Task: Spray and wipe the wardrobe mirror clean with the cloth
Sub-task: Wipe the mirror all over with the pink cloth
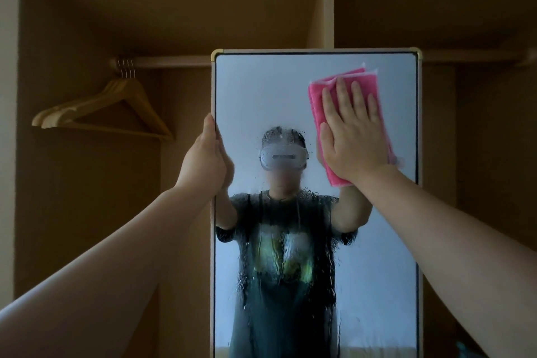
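The right hand (353, 136) lies flat and fully spread, its grip wide open, palm and fingers pressing a folded pink cloth (316, 99) against the upper right part of the mirror (261, 90). The cloth is pinned under the palm, not clenched; its top edge sits just below the mirror's top frame and its right edge lies near the right frame, leaving only a narrow strip of glass on that side. To the left of the cloth the upper glass is open and looks dry.

The left hand (207, 158) grips the mirror's left edge at about the same height, thumb on the frame's outer side and the grip closed around the edge, fingers hidden behind.

Spray droplets and runs cover the middle and lower glass, from about hand height down to the bottom of the view, over the reflected dark shirt.

The mirror stands upright in front of an open wardrobe (87, 23). A hanging rail (174, 61) runs behind its top corners, and wooden hangers (107, 107) hang well to the left, apart from the mirror and the left arm.
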{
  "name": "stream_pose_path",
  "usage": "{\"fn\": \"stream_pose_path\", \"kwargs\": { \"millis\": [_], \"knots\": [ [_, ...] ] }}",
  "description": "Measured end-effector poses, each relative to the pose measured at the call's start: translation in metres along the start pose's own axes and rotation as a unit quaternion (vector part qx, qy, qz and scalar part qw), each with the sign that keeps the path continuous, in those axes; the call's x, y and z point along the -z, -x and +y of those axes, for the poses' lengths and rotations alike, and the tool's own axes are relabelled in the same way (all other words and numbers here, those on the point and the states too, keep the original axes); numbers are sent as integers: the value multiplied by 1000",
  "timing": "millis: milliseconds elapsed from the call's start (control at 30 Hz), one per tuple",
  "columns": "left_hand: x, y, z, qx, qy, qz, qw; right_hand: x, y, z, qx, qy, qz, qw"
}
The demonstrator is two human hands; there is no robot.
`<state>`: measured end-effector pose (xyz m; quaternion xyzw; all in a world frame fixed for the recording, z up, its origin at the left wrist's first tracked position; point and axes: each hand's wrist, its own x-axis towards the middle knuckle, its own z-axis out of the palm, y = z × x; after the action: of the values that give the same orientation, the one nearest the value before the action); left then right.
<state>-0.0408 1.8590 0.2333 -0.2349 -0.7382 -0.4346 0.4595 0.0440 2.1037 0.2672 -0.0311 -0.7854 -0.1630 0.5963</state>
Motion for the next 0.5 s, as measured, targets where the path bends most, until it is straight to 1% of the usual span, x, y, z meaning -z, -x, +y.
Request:
{"fn": "stream_pose_path", "kwargs": {
  "millis": [133, 333, 433, 500],
  "knots": [
    [1, 1, 1, 13, 17, -2, 1000, -9, 22, -11, 12, -2, 5, 1000],
    [3, -2, -2, -7, -10, -11, 1000, -25, 70, -31, 46, -24, 3, 999],
    [6, 2, -6, 16, 13, -26, 999, -29, 85, -36, 55, -28, -2, 998],
    [7, 11, -10, 14, 19, -26, 999, -29, 87, -36, 58, -30, -2, 998]
  ]
}}
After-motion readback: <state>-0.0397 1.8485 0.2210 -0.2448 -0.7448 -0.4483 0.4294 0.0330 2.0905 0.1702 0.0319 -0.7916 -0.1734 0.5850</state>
